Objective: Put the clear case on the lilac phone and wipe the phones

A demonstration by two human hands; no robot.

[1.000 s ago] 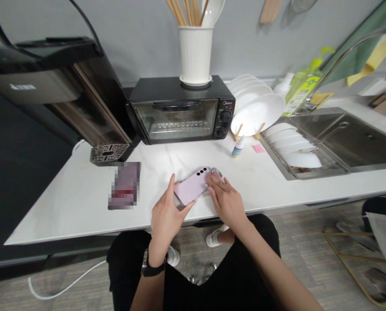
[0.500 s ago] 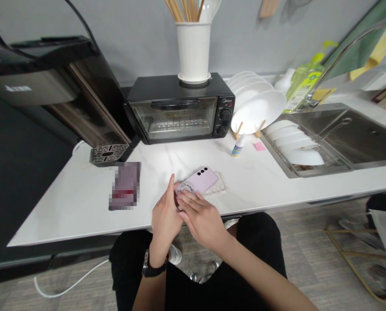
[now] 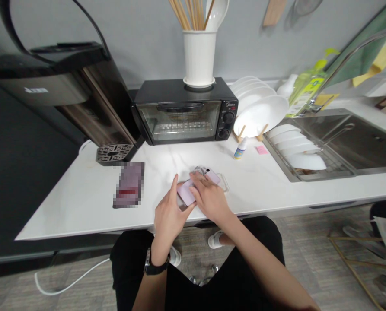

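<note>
A lilac phone (image 3: 186,193) lies back up at the front of the counter, its camera lenses partly covered. My left hand (image 3: 170,214) grips the phone's near left end, thumb on one side and fingers on the other. My right hand (image 3: 209,196) lies over the phone's upper back, its bent fingers on a crumpled whitish-grey cloth (image 3: 199,169) that is mostly hidden. Just right of the phone, a clear phone case (image 3: 224,183) shows in part. Beyond them stand a small white-capped bottle (image 3: 240,149) and a pink sticky note (image 3: 262,149).
A blurred-out purple rectangle (image 3: 129,185) lies to the left, near a water dispenser (image 3: 115,152). Behind is a black toaster oven (image 3: 183,121) with a white utensil pot (image 3: 199,56) on top. White plates (image 3: 260,116) stand in a rack beside the sink (image 3: 371,138).
My right hand and the cloth have slid from the phone's near end up toward its cameras, covering some lenses. The near end is now uncovered. The whole view has shifted slightly.
</note>
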